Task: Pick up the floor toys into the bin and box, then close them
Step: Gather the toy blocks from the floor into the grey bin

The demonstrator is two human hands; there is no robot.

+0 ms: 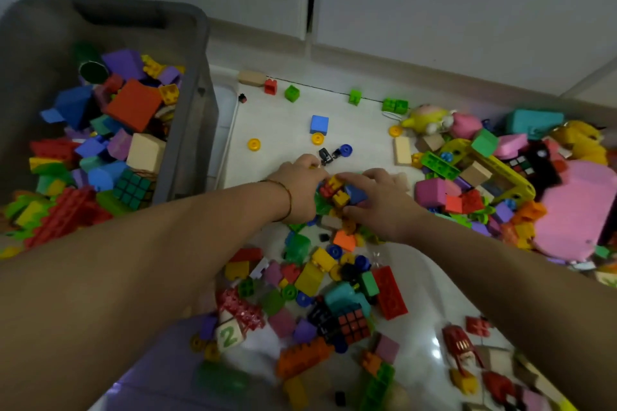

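Both hands meet over a heap of small plastic bricks on the white floor in the middle of the view. My left hand cups the heap from the left with curled fingers. From the right, my right hand closes curled fingers over the same red, yellow and blue bricks. A grey bin stands at the left, filled with several coloured blocks and a cube puzzle. More loose bricks lie on the floor nearer to me.
A pile of toys with a pink piece, a yellow frame and plush toys fills the right side. Scattered green bricks, a blue block and yellow wheels lie near the white cabinet fronts.
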